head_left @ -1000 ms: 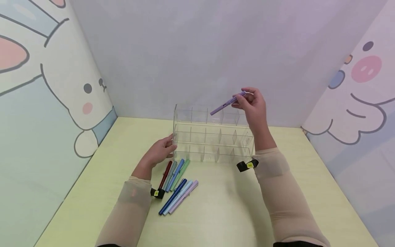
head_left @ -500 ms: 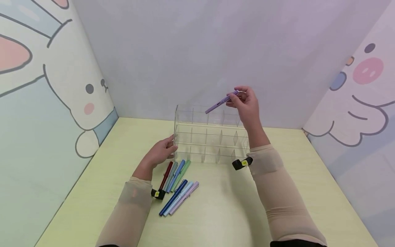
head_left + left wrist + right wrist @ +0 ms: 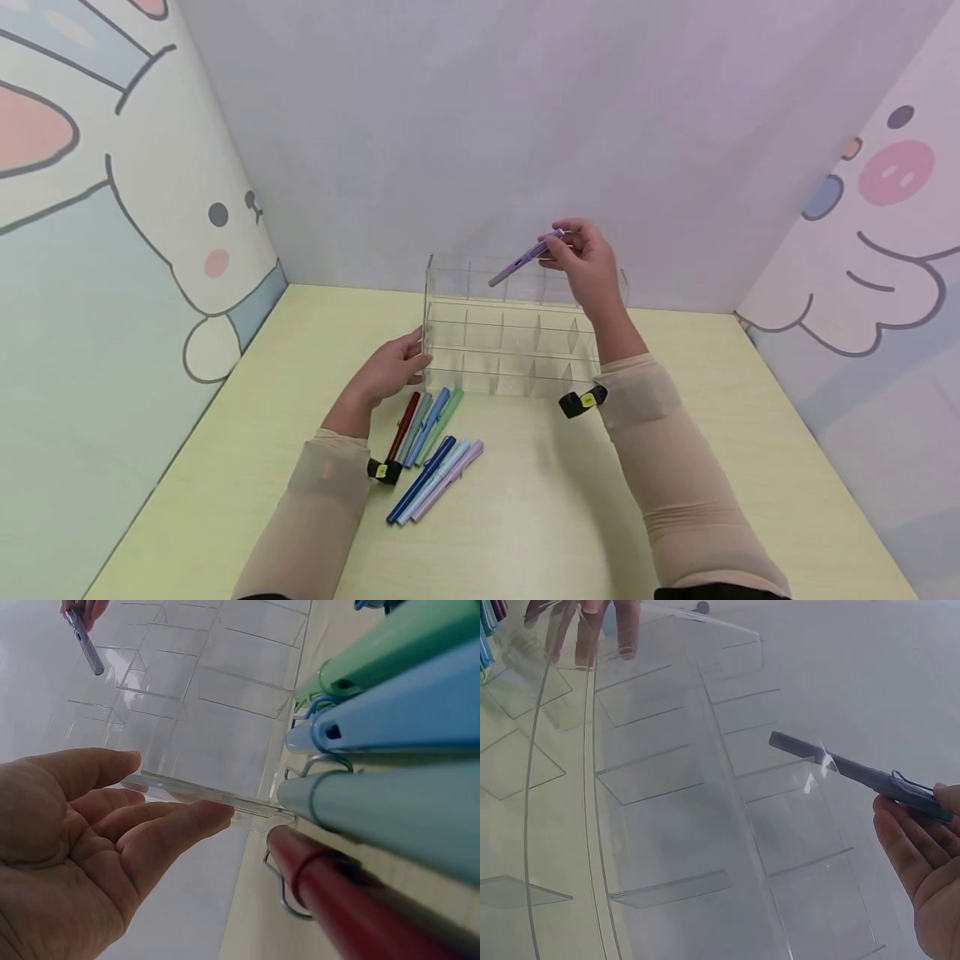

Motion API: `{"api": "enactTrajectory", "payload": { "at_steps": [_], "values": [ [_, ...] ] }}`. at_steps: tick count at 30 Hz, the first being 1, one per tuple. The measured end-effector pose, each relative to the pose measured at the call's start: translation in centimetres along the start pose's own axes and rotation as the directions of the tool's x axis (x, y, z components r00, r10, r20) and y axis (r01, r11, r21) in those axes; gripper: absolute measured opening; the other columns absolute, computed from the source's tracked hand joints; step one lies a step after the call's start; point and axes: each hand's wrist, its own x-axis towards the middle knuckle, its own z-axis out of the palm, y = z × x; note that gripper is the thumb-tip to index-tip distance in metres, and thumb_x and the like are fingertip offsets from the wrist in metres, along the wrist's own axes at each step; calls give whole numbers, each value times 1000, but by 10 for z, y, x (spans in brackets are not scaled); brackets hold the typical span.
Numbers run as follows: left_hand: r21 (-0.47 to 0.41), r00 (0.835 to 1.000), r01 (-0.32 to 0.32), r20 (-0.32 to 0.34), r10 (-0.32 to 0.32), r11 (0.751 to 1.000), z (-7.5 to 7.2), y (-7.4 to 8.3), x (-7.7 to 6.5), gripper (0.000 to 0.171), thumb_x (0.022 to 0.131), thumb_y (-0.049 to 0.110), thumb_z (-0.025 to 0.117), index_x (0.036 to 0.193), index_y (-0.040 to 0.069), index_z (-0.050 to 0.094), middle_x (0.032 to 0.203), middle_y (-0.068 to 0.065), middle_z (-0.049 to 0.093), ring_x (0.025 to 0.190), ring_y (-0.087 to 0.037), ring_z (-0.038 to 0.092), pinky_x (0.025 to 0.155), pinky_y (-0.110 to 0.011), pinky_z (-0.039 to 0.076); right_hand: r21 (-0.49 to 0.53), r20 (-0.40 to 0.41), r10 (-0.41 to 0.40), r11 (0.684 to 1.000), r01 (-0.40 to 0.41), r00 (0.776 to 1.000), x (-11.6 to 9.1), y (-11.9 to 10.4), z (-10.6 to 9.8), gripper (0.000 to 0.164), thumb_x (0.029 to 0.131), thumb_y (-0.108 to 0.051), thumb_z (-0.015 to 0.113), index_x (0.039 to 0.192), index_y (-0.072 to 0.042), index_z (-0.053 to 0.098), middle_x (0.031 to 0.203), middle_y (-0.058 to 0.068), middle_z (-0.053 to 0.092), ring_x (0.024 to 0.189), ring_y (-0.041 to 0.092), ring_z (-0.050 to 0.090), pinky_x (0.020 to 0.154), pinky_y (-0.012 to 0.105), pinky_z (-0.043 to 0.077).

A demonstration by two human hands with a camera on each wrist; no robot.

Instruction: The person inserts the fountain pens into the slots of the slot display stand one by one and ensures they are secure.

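My right hand (image 3: 588, 262) pinches a purple pen (image 3: 517, 265) near its clip end, the other end slanting down and left over the back row of a clear acrylic pen organizer (image 3: 517, 333). In the right wrist view the pen (image 3: 840, 766) shows its wire clip close to the fingers. At the organizer's left side, my left hand (image 3: 390, 364) holds the side panel, thumb and fingers on either side of its edge in the left wrist view. Stepped rows of the organizer are split into compartments by thin dividers.
Before the organizer's left end lie a dark red pen (image 3: 403, 425), a grey-green pen (image 3: 415, 429), a blue pen (image 3: 427, 427) and a green pen (image 3: 440, 425). Nearer lie a navy pen (image 3: 422, 481), a light blue pen (image 3: 435, 482) and a lilac pen (image 3: 448, 482). A wall (image 3: 480, 125) rises behind.
My right hand has moved left with the purple pen, rising slightly and then lowering toward the organizer's back row. The left hand stays at the side panel.
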Motion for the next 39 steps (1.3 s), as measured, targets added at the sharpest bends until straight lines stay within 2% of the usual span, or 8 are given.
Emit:
{"api": "enactTrajectory", "payload": {
  "at_steps": [2,9,14,19,26,30,35,39],
  "values": [
    [0,1000,-1,3,1,1000,0,0,0,69,103,27,53,159,26,12,155,-17,37,128,-35,54,102,-47,48,-17,8,13,1000,-13,1000,-1,1,1,29,94,-19,67,118,-5,60,108,20,68,92,32,72,82,34,60],
    [7,1000,-1,-1,1,1000,0,1,0,69,103,28,53,159,27,12,156,-16,36,126,-35,56,104,-49,46,-62,47,37,998,-34,998,-1,2,5,30,95,-18,66,118,-1,59,107,18,68,90,20,71,84,32,59],
    [4,1000,-9,-1,9,1000,1,1,0,69,103,27,53,159,26,12,156,-17,36,129,-35,54,103,-48,47,-96,72,53,994,-46,996,-2,5,5,31,96,-19,65,119,1,59,106,19,67,92,22,71,85,31,59],
    [4,1000,-16,2,16,1000,1,0,1,68,103,26,52,159,26,12,156,-16,37,130,-34,52,102,-47,48,-160,90,68,986,-53,994,-4,6,6,34,96,-23,64,121,0,60,108,18,66,92,16,69,87,28,58],
    [2,1000,-24,-2,24,1000,1,-1,3,67,104,24,51,159,26,13,156,-15,36,132,-33,51,101,-46,49,-227,102,67,973,-42,993,-4,6,7,35,97,-25,63,122,-1,61,109,16,66,96,22,69,88,29,57],
    [6,1000,-20,2,20,1000,0,0,2,68,104,24,51,159,25,12,157,-16,34,131,-34,52,102,-46,48,-235,100,72,971,-47,992,-4,6,9,34,97,-25,63,121,-2,62,109,16,67,97,25,68,91,35,57],
    [8,1000,-13,4,13,1000,0,-1,2,69,103,27,52,159,26,12,158,-14,34,130,-33,53,102,-47,48,-250,96,77,967,-51,992,-5,5,10,32,97,-25,63,120,-3,63,108,15,67,96,22,68,94,43,55],
    [6,1000,-16,4,16,1000,-1,-2,3,69,103,27,53,159,26,13,157,-14,34,129,-34,54,102,-47,48,-263,97,78,964,-50,992,-5,6,10,33,97,-26,63,121,-3,63,108,15,67,98,25,68,93,38,56]
  ]
}}
